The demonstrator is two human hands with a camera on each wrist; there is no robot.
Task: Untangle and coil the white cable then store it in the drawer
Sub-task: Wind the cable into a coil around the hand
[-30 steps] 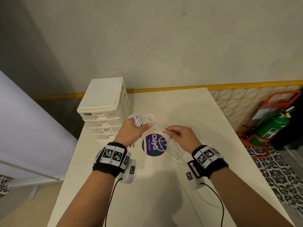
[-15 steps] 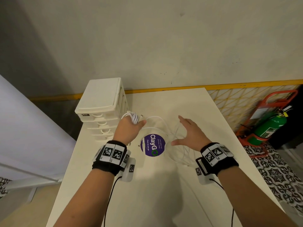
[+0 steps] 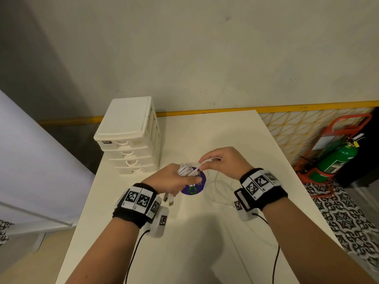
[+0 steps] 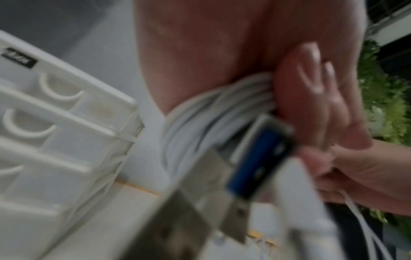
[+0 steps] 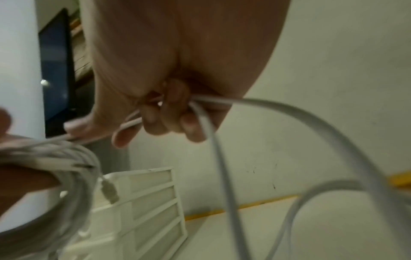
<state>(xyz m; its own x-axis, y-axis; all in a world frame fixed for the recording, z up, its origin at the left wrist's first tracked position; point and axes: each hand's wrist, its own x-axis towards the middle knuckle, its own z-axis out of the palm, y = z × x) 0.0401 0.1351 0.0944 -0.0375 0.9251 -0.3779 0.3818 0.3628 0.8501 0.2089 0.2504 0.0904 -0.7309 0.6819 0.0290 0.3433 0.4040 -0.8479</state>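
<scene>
Left hand curled round a bundle of white cable loops, USB plugs dangling below the palm. Right hand just beside it, fingers pinching the free run of the same cable; slack loops down onto the table near the purple sticker. Both grips closed on the cable, held just above the table. Drawer unit at table's left rear, all drawers shut.

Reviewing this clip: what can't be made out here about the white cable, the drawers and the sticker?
- Round purple sticker: text covered by left hand, head view.
- White plastic drawer unit: contents unseen, drawers closed.
- White cable: loop count blurred, left wrist view; loose part's far end behind right hand and wristband.
</scene>
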